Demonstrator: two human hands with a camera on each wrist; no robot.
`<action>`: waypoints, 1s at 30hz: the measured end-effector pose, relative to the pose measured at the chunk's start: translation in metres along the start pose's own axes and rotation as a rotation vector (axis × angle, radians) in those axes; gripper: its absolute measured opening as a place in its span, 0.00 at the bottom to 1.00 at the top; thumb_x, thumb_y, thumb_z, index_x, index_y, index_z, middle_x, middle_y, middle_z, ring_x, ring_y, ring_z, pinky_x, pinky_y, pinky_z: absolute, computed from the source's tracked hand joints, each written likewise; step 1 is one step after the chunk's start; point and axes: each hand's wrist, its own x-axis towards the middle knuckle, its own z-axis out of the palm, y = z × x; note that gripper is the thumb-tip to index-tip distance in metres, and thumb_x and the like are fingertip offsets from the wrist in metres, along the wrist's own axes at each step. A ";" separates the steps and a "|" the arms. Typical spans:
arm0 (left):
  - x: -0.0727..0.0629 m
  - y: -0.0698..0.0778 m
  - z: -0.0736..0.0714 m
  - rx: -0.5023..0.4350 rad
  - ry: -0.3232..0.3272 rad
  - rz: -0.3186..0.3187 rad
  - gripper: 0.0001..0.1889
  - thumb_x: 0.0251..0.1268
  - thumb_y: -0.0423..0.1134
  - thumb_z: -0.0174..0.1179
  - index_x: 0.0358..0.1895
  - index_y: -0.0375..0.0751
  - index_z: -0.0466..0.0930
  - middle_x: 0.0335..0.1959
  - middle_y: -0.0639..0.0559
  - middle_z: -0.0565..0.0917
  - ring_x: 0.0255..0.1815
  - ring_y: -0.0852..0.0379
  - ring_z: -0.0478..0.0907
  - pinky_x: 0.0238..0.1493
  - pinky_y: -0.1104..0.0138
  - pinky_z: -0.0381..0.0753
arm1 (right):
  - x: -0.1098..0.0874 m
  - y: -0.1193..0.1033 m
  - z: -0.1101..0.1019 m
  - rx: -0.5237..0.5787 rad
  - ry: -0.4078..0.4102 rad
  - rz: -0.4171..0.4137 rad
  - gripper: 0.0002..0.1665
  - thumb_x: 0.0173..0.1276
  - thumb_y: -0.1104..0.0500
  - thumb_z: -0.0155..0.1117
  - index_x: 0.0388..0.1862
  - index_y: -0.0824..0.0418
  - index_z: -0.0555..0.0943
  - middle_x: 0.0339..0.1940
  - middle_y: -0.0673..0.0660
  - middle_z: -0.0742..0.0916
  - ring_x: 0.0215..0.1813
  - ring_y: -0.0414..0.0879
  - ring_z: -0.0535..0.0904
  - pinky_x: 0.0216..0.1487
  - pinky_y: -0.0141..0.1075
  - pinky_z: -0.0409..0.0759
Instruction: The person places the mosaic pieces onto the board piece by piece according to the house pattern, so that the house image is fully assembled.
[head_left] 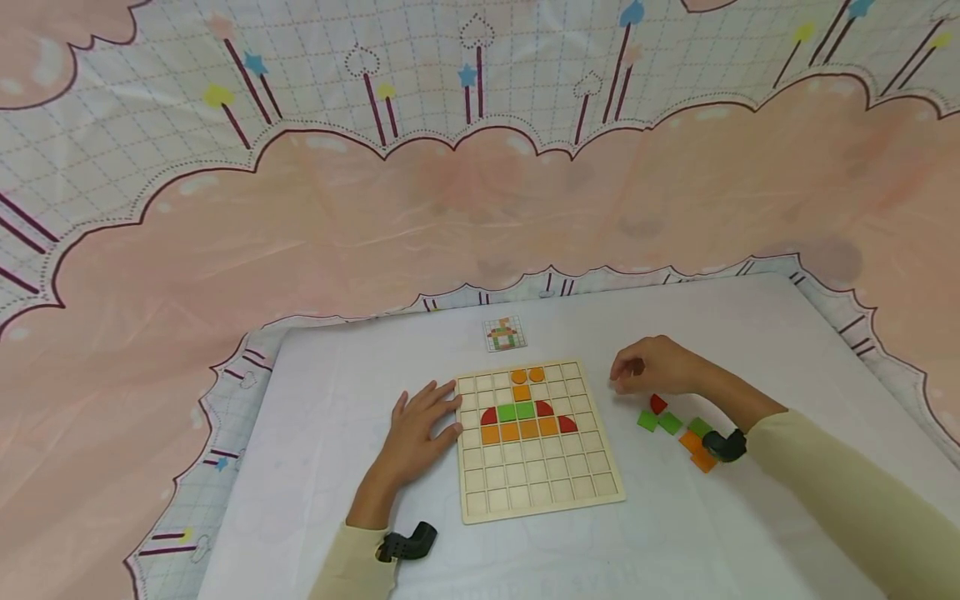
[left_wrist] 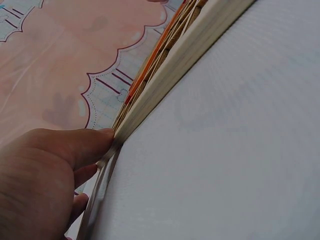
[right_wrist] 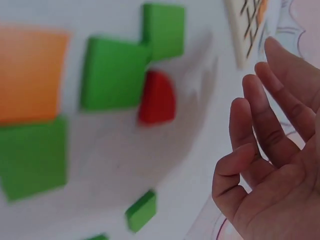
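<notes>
A wooden grid board [head_left: 517,479] lies on the table. On it sit two orange discs [head_left: 519,377], a single orange square [head_left: 521,392], two green squares [head_left: 516,412] flanked by red quarter-rounds [head_left: 489,416], and a row of orange squares [head_left: 510,431] ending in another red quarter-round [head_left: 567,424]. My left hand [head_left: 420,433] touches the board's left edge with extended fingers; its thumb [left_wrist: 92,142] meets the rim in the left wrist view. Right of the board, my right hand [head_left: 660,367] hovers with loosely bent fingers, holding nothing visible. Nearby lies a loose red quarter-round [right_wrist: 159,98].
Loose green squares [head_left: 648,420] and orange squares [head_left: 703,460] lie below the right forearm, which partly covers them. A small pattern card [head_left: 505,333] lies beyond the board. Patterned cloth [head_left: 480,208] hangs behind the white tabletop [head_left: 337,375].
</notes>
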 end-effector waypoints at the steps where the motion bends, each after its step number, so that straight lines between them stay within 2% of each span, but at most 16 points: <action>1: 0.000 0.000 0.000 0.000 0.000 0.000 0.24 0.70 0.48 0.63 0.67 0.47 0.80 0.77 0.54 0.71 0.82 0.45 0.58 0.80 0.37 0.42 | -0.002 0.003 -0.001 -0.003 -0.004 0.013 0.05 0.66 0.54 0.73 0.40 0.50 0.88 0.31 0.45 0.85 0.39 0.43 0.77 0.40 0.34 0.79; 9: 0.000 0.000 0.000 -0.005 0.001 0.005 0.24 0.70 0.48 0.63 0.67 0.47 0.80 0.77 0.53 0.70 0.82 0.44 0.58 0.80 0.37 0.42 | -0.017 0.025 -0.007 0.002 -0.032 0.039 0.07 0.64 0.55 0.75 0.41 0.51 0.89 0.33 0.45 0.86 0.39 0.43 0.77 0.41 0.34 0.79; 19: 0.000 -0.001 0.000 -0.004 0.002 0.003 0.24 0.70 0.47 0.63 0.67 0.47 0.80 0.77 0.53 0.71 0.82 0.44 0.58 0.80 0.37 0.42 | -0.026 0.041 -0.004 -0.022 -0.062 0.063 0.07 0.62 0.58 0.76 0.39 0.49 0.88 0.34 0.44 0.85 0.41 0.44 0.76 0.44 0.33 0.79; 30: 0.000 -0.001 0.000 -0.005 -0.001 0.005 0.24 0.70 0.47 0.63 0.67 0.47 0.80 0.77 0.53 0.71 0.82 0.44 0.58 0.80 0.36 0.42 | -0.034 0.051 0.005 -0.027 -0.014 0.065 0.07 0.63 0.54 0.76 0.39 0.47 0.87 0.35 0.44 0.85 0.43 0.43 0.77 0.46 0.31 0.81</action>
